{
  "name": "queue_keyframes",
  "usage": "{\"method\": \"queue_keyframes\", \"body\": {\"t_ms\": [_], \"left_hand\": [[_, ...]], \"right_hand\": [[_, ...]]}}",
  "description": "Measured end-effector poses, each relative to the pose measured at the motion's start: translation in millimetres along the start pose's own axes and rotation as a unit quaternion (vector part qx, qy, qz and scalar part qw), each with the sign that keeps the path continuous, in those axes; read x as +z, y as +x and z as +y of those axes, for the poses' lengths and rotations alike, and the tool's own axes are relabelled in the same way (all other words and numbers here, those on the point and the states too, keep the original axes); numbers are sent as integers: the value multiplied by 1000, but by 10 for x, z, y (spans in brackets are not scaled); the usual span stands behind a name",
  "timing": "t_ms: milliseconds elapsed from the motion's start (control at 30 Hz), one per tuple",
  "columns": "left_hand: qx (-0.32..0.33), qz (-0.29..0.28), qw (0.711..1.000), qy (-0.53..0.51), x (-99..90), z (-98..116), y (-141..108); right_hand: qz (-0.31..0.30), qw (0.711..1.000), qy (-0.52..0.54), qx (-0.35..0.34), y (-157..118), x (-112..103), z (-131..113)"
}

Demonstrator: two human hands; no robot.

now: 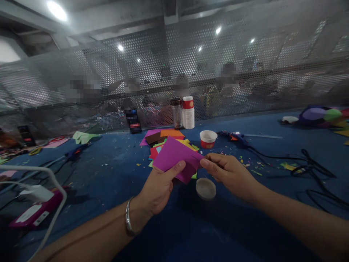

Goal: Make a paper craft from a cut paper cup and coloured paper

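A purple sheet of paper is held up between my two hands over the blue table. My left hand, with a silver bangle at the wrist, grips its lower left part, thumb on top. At the sheet's right corner, the thumb and fingers of my right hand pinch the edge. Behind the sheet lies a pile of coloured papers, with an orange sheet and a brown sheet showing. A round greyish lid or shallow dish sits below my right hand.
A red and white paper cup stands beyond my right hand. Farther back are a clear jar and stacked cups. A glue gun with a black cable lies right. A purple power strip is at left. Paper scraps dot the blue table.
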State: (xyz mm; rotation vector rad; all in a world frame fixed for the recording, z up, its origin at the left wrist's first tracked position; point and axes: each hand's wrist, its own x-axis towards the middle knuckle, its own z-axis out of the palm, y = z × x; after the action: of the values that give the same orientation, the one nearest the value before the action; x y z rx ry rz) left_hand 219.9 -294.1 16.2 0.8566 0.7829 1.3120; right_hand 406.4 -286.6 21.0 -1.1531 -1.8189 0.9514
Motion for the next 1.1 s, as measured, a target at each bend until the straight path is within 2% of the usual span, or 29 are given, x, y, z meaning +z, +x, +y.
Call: {"method": "queue_keyframes", "body": {"t_ms": [267,600,1100], "left_hand": [[-10,-3,1000,5,10,4,-16],[8,-17,1000,-1,-7,-24,-6],[-31,-23,999,-14,28,1,-26]], "right_hand": [[-8,1000,0,1,3,7,2],[3,1000,-25,-5,6,2,6],[10,1000,16,11,6,37,56]]}}
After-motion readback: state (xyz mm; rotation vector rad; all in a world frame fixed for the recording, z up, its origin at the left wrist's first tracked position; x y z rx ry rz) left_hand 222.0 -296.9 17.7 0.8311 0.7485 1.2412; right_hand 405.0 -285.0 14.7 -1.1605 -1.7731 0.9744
